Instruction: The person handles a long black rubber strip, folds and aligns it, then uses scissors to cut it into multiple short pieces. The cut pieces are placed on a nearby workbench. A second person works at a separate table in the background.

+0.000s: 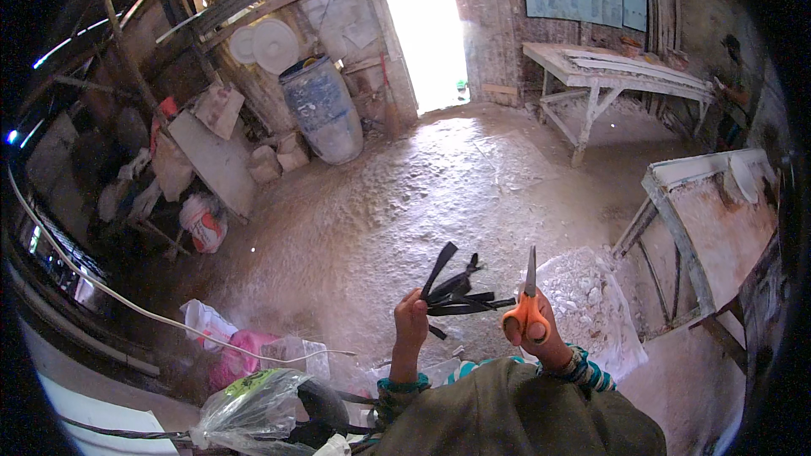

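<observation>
Your left hand (411, 314) is closed around a bunch of black strips (456, 291), pinching them at one end so that they fan out to the right and upward, held up in front of you above the dusty floor (380, 203). Your right hand (534, 329) grips a pair of orange-handled scissors (529, 304) with your fingers through the loops; the blades point straight up and look shut (the tip stands just beside the ends of the strips, though you cannot tell from here whether it touches them). Both of your wrists show striped teal cuffs, and an olive-green garment (515, 414) fills the lower edge of the view. Below and to the right of the scissors lies a heap of white rubble (591, 304) on the floor. To your left sit a clear plastic bag (245, 405) and a pink bag (241, 355), with a white cord (127, 300) running past them. Farther off, a blue drum (321, 110) stands by the bright doorway, and a white-dusted surface (617, 67) stands along the far wall; a second slab-topped surface (718, 219) is near on your right.
</observation>
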### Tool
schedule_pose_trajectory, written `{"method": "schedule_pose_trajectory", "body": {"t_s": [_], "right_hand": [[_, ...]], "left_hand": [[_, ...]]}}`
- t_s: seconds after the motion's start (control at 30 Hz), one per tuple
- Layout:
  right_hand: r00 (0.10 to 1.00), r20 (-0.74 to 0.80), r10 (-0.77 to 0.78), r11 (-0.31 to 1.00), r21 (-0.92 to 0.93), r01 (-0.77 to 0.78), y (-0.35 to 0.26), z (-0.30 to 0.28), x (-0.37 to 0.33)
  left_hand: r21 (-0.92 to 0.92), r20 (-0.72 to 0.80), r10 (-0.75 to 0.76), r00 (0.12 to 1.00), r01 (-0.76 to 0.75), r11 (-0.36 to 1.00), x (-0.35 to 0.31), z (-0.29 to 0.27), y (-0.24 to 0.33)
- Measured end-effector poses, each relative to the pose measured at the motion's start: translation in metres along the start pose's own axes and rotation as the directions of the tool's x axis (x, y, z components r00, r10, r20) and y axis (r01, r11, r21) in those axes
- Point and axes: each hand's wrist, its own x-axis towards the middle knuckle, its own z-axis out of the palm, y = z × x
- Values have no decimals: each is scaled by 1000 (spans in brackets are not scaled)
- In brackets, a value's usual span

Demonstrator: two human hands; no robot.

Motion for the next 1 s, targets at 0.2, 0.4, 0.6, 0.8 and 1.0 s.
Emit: {"method": "schedule_pose_trajectory", "body": {"t_s": [0.2, 0.4, 0.6, 0.8, 1.0], "right_hand": [[994, -111, -13, 999, -34, 9, -7, -3, -15], [974, -213, -77, 996, -69, 63, -19, -4, -40], [905, -395, 156, 978, -67, -198, 2, -14, -99], [858, -391, 335, 876, -207, -436, 2, -21, -165], [851, -399, 341, 650, -554, -520, -20, -32, -187]], "left_hand": [[138, 26, -201, 979, 196, 971, -9, 3, -3], [-317, 67, -420, 905, 419, 851, -17, 41, 31], [-679, 465, -475, 747, 645, 351, -56, 74, 28], [-89, 631, -585, 510, 796, 598, -104, 122, 85], [-193, 694, -575, 434, 881, 431, -130, 138, 77]]}}
